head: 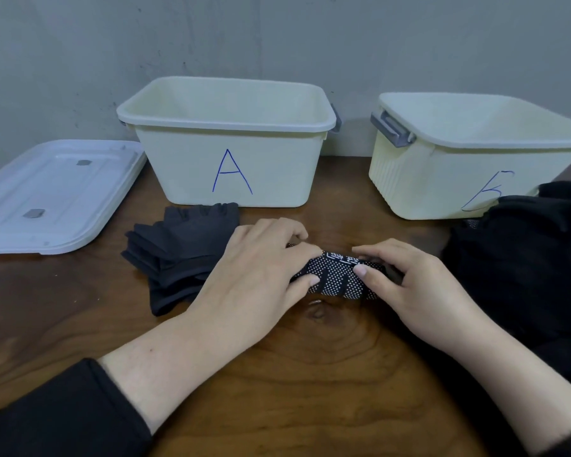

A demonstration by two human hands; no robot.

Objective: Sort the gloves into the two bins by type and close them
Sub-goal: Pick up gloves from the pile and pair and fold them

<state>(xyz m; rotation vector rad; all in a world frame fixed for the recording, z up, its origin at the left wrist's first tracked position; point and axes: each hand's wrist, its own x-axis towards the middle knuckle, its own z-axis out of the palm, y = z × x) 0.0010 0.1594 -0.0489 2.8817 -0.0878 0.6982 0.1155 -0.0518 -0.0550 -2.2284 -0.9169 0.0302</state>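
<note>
While both bins stand open and, as far as their visible inner walls show, hold nothing, the sorting looks barely begun, or at most at a stage of preparing piles. Bin A [226, 127] is the landmark: it sits at the back of the desk [294, 374], its interior showing only pale plastic, though its floor is hidden by the front wall. Bin B [459, 159] stands to the right of bin A, also uncovered; its bottom cannot be seen either. One white lid [56, 192] lies flat on the desk to the left of bin A; a second lid is not in view.

Just in front of bin A, slightly to its left, lies a stack of plain dark grey gloves [182, 252], fanned and flat. In front of bin A and a little to its right, the dotted glove [338, 278], black with white grip dots, is folded or rolled into a short bundle on the desk. The left hand [261, 278] grips its left end with curled fingers, and the right hand [406, 285] pinches its right end between thumb and fingertips. Well to the right of bin A, in front of bin B, a heap of black gloves [524, 258] waits; a few white dots show at its edge.

Judged from this, every glove has yet to go into a bin, and both closings remain.
</note>
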